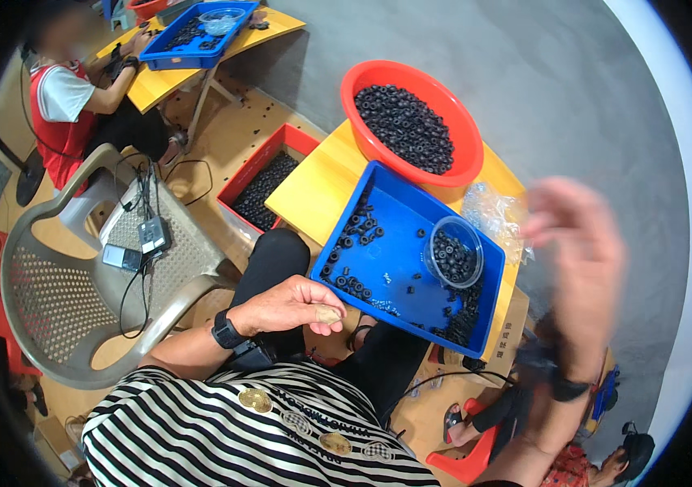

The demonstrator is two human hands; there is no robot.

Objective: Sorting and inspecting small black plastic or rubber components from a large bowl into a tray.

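Blue tray [399,243] just beyond the left hand [291,306] and its fingertips, small black rings [352,286] scattered in it, those fingers and thumb together, anything pinched unclear, right hand [580,243] blurred, finger spacing impossible to tell, clear plastic bag [486,213] left of its fingers

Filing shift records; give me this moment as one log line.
Left hand: curled, tan item at thumb, hold unclear; Right hand: raised, blurred, near clear bag; Blue tray: black rings, clear tub

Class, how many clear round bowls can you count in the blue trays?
2. The near bowl sits in the near tray; the far bowl sits in the far tray. Others may be hidden.
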